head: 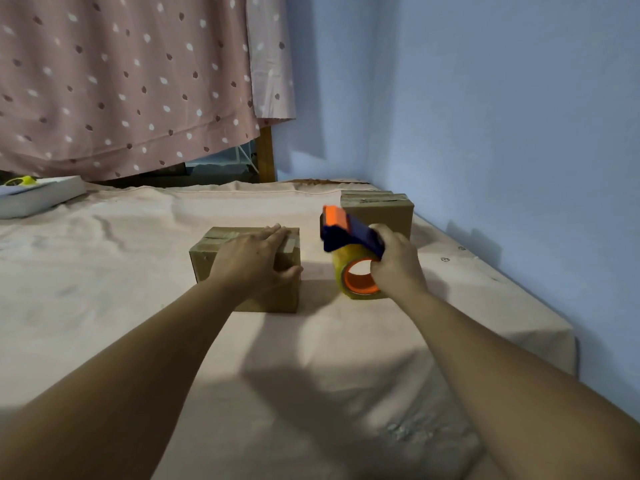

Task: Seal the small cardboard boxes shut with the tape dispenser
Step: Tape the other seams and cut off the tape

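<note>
Cardboard box (207,265), the near one, sits on the pink cloth (131,271) with tape strips already across its top. A second box (381,213) stands beyond it to the right, its top also taped.

Risks, as judged:
- The tape dispenser (349,233) is held to the right of the near box, clear of it. Brought in at a slant, the tape could run crooked or miss the seam.
- The near box looks light — it may skid on the cloth if the steadying hand eases.

Hands:
- Left hand (252,258) lies flat on the near box's top, fingers straight, thumb over the front face.
- Right hand (394,263) is curled round the dispenser's handle. The roll (360,278) hangs low — whether it touches the cloth cannot be told.
</note>
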